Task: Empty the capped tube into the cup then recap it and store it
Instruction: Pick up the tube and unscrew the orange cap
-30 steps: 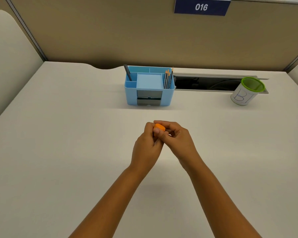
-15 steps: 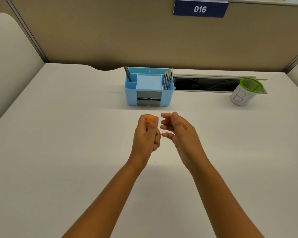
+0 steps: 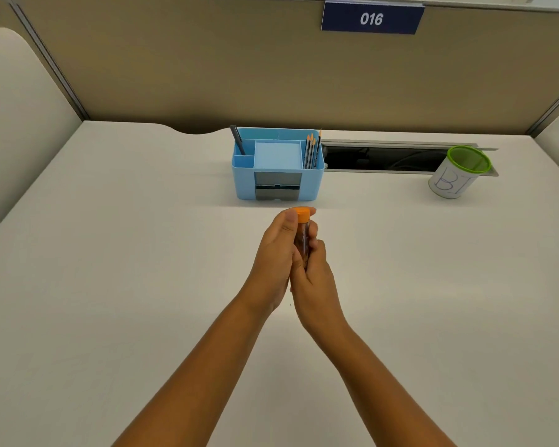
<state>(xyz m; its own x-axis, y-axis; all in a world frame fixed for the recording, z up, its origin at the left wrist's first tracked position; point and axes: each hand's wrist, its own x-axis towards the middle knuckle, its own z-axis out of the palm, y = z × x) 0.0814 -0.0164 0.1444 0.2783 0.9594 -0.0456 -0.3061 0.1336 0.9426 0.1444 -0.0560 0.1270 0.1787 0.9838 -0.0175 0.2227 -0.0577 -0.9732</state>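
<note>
1. Beige partition walls (image 3: 207,75) close the desk on three sides, and we see a blue sign (image 3: 371,18) with the number 016 on the back wall
2. White desk surface (image 3: 110,285) fills most of the view; a dark cable slot (image 3: 384,158) opens at its back edge
3. We see a light blue organizer (image 3: 276,185) at the back middle, with a dark pen (image 3: 238,140) on its left side and some pencils (image 3: 312,150) on its right side
4. A white cup (image 3: 455,175) with a green rim stands far right, well apart from the hands
5. Our left hand (image 3: 276,253) and right hand (image 3: 313,279) are pressed together above the desk middle, both closed around the tube (image 3: 302,243)
6. The tube is upright, its orange cap (image 3: 302,214) on top
</note>
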